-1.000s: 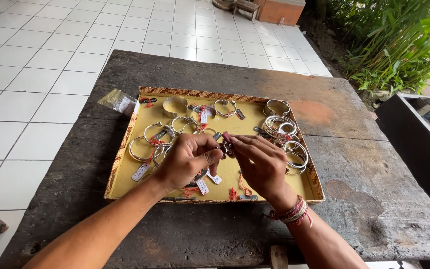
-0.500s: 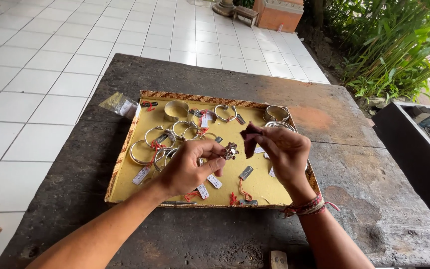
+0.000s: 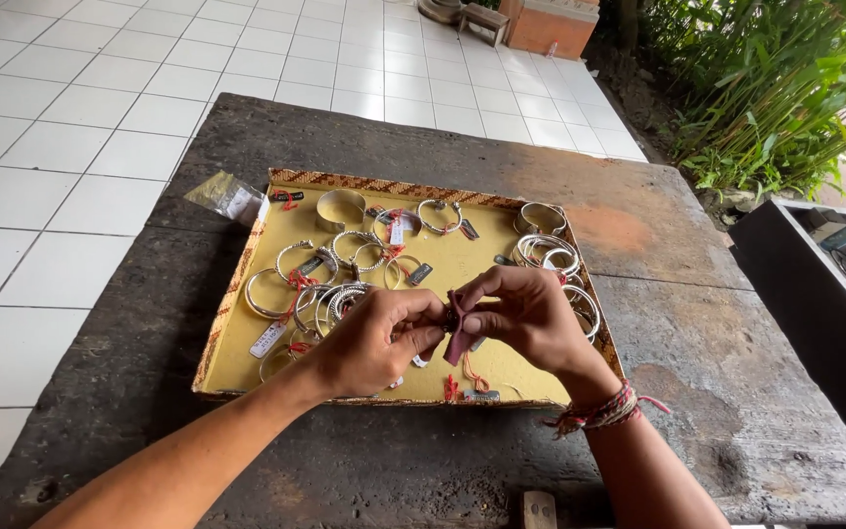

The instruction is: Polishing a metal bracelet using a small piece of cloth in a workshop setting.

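While silver bangles (image 3: 298,282) lie in the yellow woven-edged tray (image 3: 462,264), the left hand (image 3: 369,343) and right hand (image 3: 526,315), now brought together, pinch a small dark ring (image 3: 452,318) and maroon cloth (image 3: 458,345).

The small dark piece (image 3: 451,319) between the fingertips of the left hand (image 3: 374,343) and the right hand (image 3: 531,318) is mostly covered by the fingers, so its kind cannot be told. The hands also hide the middle of the tray's (image 3: 237,284) near edge and some bracelets (image 3: 580,304) near its right edge. The price tags (image 3: 268,339) are too small to read. The bottom edge of the picture cuts off both forearms, and also the wooden block (image 3: 539,509) at the table's (image 3: 364,137) near edge.
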